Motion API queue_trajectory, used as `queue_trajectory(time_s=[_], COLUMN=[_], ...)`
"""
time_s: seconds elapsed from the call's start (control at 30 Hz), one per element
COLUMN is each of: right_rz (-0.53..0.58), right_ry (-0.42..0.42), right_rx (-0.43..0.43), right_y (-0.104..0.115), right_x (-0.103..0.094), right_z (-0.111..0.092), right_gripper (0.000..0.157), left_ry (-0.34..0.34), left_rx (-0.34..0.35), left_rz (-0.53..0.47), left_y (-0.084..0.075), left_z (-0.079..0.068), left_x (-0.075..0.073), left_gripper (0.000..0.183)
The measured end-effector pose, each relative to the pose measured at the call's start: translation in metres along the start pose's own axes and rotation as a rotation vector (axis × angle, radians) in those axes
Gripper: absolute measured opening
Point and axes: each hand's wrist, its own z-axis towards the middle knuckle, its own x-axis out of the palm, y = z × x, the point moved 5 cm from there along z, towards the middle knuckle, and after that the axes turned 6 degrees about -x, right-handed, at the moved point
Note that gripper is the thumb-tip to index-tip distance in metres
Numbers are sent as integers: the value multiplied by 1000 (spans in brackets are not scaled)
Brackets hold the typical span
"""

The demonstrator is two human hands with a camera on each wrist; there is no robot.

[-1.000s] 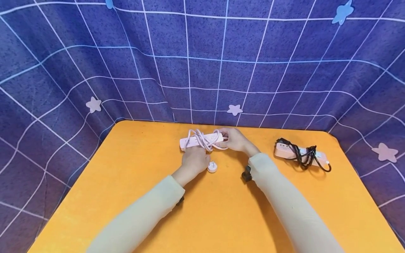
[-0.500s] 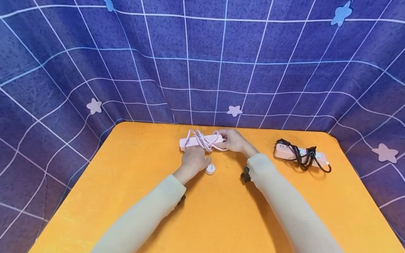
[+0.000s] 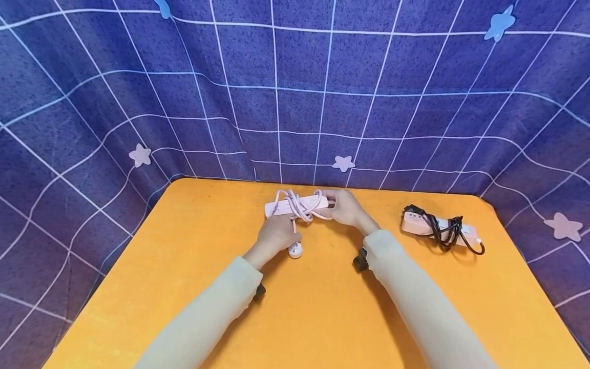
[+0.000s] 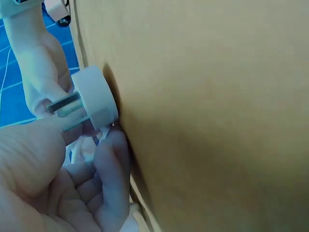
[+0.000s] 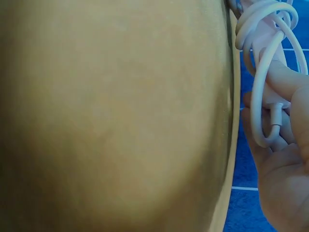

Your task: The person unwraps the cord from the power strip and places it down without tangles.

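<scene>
A pale pink power strip (image 3: 274, 208) with its cord (image 3: 300, 209) wound round it lies near the table's back edge. My right hand (image 3: 346, 208) grips its right end, thumb on the near side; a cord loop (image 5: 259, 104) bends past the fingers in the right wrist view. My left hand (image 3: 276, 233) is at the strip's front left, fingers curled at the cord just behind the round plug (image 3: 295, 250). In the left wrist view the white plug (image 4: 96, 96) shows its metal prongs pointing toward the thumb, close over the table.
Another pinkish power strip (image 3: 415, 222) wrapped in a black cord (image 3: 444, 234) lies at the back right of the orange table (image 3: 318, 318). A blue curtain (image 3: 295, 107) with a white grid rises behind the table and along both sides.
The plug has shifted left and slightly toward me, and its cord now shows between it and the strip. My left hand has drawn a little toward me; the right hand keeps its grip.
</scene>
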Motion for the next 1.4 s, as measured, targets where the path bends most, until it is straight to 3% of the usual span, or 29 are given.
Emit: queue_trajectory(time_s=[0.07, 0.23, 0.4, 0.47, 0.73, 1.03, 1.4], right_rz=[7, 6, 40, 50, 124, 157, 260], right_ry=[-30, -100, -222, -275, -423, -539, -557], right_rx=[-6, -28, -50, -60, -150, -148, -214], right_y=[2, 10, 27, 37, 67, 84, 87], right_x=[-4, -13, -29, -39, -73, -94, -102], right_z=[-2, -6, -15, -20, -41, -67, -82], right_gripper=[47, 50, 52, 53, 57, 57, 54], left_ry=[-32, -71, -87, -69, -93, -105, -72], left_rx=[41, 168, 216, 192, 192, 257, 284], left_rz=[-32, -117, -200, -241, -366, -450, -515], left_y=[9, 9, -8, -21, -29, -38, -32], left_z=[5, -7, -34, -52, -75, -90, -89], left_x=[4, -12, -44, -63, -90, -104, -102], left_gripper=[35, 40, 31, 23, 19, 15, 13])
